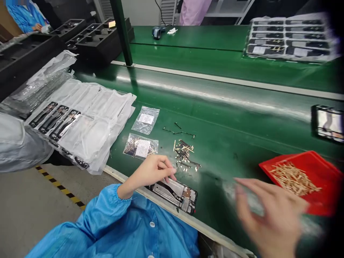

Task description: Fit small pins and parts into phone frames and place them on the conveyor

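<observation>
Green table (228, 143) fills the view, and over on the left sits a broad white tray (77, 132), three dark parts showing in its slots. Across to the right, a red tray (326, 175) carries a heap of slim tan pieces. Just in front of it, the right hand (274, 215), badly blurred, thumb and forefinger curving toward each other; whether it has anything, I can't tell. Left hand (153, 170) now: fingers half curled over one end of the phone frame (174, 193), grip hidden, any hold impossible to call. That frame lies flat along the table's near edge, a dark ribbon running over its metal. Beyond, two clear bags (146, 119) with white labels, and beside them a loose pile of tiny connectors (184, 150).
</observation>
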Demonstrator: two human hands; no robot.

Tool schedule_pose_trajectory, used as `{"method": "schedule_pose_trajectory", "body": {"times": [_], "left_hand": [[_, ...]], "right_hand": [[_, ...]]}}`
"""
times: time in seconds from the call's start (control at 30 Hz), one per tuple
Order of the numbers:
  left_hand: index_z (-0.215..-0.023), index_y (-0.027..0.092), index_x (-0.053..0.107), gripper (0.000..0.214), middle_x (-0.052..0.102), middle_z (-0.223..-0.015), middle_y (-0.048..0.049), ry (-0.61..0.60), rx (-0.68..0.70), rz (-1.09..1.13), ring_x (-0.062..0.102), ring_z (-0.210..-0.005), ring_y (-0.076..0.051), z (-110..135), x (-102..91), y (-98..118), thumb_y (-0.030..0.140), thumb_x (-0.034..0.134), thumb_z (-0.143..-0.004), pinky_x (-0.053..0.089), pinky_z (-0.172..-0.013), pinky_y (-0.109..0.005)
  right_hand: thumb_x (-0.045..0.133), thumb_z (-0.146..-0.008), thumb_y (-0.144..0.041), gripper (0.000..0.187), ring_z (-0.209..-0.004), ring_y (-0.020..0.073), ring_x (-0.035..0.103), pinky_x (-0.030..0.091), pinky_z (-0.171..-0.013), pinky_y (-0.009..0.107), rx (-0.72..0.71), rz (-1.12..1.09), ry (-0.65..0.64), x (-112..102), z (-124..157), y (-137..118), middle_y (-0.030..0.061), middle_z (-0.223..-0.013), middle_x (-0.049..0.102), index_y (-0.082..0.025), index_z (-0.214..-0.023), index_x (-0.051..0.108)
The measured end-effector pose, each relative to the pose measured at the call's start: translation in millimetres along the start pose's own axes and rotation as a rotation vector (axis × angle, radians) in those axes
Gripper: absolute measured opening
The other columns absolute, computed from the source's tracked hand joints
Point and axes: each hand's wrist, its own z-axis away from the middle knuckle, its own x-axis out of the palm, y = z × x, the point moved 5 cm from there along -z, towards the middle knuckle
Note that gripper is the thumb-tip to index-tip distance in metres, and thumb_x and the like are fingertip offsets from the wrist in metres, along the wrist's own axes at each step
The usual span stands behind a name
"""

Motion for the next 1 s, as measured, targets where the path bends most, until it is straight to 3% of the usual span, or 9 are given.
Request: {"method": "schedule_pose_trajectory", "body": {"times": [0.1, 0.2, 0.3, 0.4, 0.5, 0.57, 0.7, 0.83, 1.0], "left_hand": [[-0.082, 0.015, 0.063, 0.056, 0.081, -0.077, -0.0108, -0.151, -0.091, 0.076, 0.071, -0.058, -0.014, 3, 21.5, -9, 0.065, 0.086, -0.077, 0.051, -0.053, -0.022], [-0.082, 0.016, 0.062, 0.063, 0.079, -0.074, -0.0086, -0.259, -0.117, 0.150, 0.069, -0.053, -0.013, 5, 32.4, -12, 0.072, 0.087, -0.072, 0.048, -0.050, -0.022], [-0.081, 0.016, 0.060, 0.063, 0.078, -0.072, -0.0070, -0.310, -0.122, 0.182, 0.067, -0.052, -0.012, 10, 33.5, -12, 0.073, 0.087, -0.072, 0.045, -0.048, -0.021], [-0.087, 0.017, 0.063, 0.060, 0.076, -0.072, -0.0061, -0.320, -0.101, 0.127, 0.068, -0.055, -0.014, 19, 31.7, -14, 0.075, 0.076, -0.084, 0.048, -0.052, -0.024], [-0.103, 0.017, 0.071, 0.048, 0.078, -0.081, -0.0077, -0.162, 0.129, -0.266, 0.071, -0.073, -0.018, 29, 23.4, -14, 0.065, 0.064, -0.100, 0.054, -0.071, -0.031], [-0.118, 0.018, 0.073, 0.045, 0.080, -0.104, -0.0115, -0.055, 0.360, -0.649, 0.070, -0.101, -0.026, 38, 21.7, -14, 0.059, 0.066, -0.101, 0.052, -0.092, -0.042], [-0.157, 0.021, 0.048, 0.079, 0.061, -0.153, -0.0173, -0.045, 0.528, -1.104, 0.050, -0.141, -0.039, 45, 24.1, -33, 0.059, 0.077, -0.094, 0.035, -0.113, -0.055], [-0.165, 0.022, 0.034, 0.094, 0.059, -0.156, -0.0168, -0.059, 0.518, -1.131, 0.048, -0.142, -0.037, 41, 20.0, -48, 0.060, 0.079, -0.091, 0.031, -0.111, -0.051], [-0.165, 0.022, 0.036, 0.091, 0.064, -0.151, -0.0144, -0.020, 0.566, -1.083, 0.051, -0.138, -0.034, 40, 17.9, -50, 0.065, 0.073, -0.094, 0.030, -0.110, -0.049]], "right_hand": [[0.071, -0.101, -0.017, 0.027, -0.099, 0.0270, 0.066, 0.044, -0.092, 0.046, -0.128, -0.146, -0.140, 32, -5, -57, 0.0071, -0.110, 0.076, -0.027, -0.126, 0.069], [0.073, -0.101, -0.015, 0.028, -0.099, 0.0267, 0.066, 0.044, -0.090, 0.045, -0.153, -0.197, -0.192, 45, -3, -78, 0.0039, -0.106, 0.078, -0.029, -0.125, 0.070], [0.075, -0.099, -0.014, 0.026, -0.093, 0.0245, 0.066, 0.044, -0.086, 0.044, -0.178, -0.233, -0.190, 45, -1, -78, 0.0024, -0.100, 0.078, -0.029, -0.120, 0.070], [0.073, -0.100, -0.012, 0.021, -0.090, 0.0221, 0.067, 0.046, -0.084, 0.041, -0.136, -0.324, -0.193, 43, -2, -73, 0.0025, -0.098, 0.076, -0.027, -0.115, 0.069], [0.066, -0.105, -0.018, 0.007, -0.086, 0.0196, 0.067, 0.051, -0.076, 0.035, 0.104, -0.479, -0.287, 50, -2, -59, 0.0034, -0.095, 0.071, -0.025, -0.104, 0.067], [0.062, -0.108, -0.027, 0.012, -0.081, 0.0185, 0.066, 0.052, -0.069, 0.031, 0.265, -0.570, -0.445, 61, 5, -50, 0.0034, -0.092, 0.070, -0.024, -0.097, 0.066], [0.060, -0.110, -0.040, 0.024, -0.073, 0.0180, 0.063, 0.051, -0.060, 0.029, 0.396, -0.639, -0.653, 75, 19, -42, 0.0041, -0.089, 0.069, -0.024, -0.095, 0.070], [0.060, -0.109, -0.044, 0.028, -0.072, 0.0176, 0.062, 0.050, -0.057, 0.028, 0.413, -0.677, -0.695, 78, 20, -41, 0.0042, -0.089, 0.070, -0.024, -0.093, 0.072], [0.061, -0.108, -0.045, 0.027, -0.071, 0.0178, 0.064, 0.050, -0.056, 0.029, 0.412, -0.687, -0.731, 79, 18, -39, 0.0039, -0.088, 0.070, -0.025, -0.095, 0.073]]}}
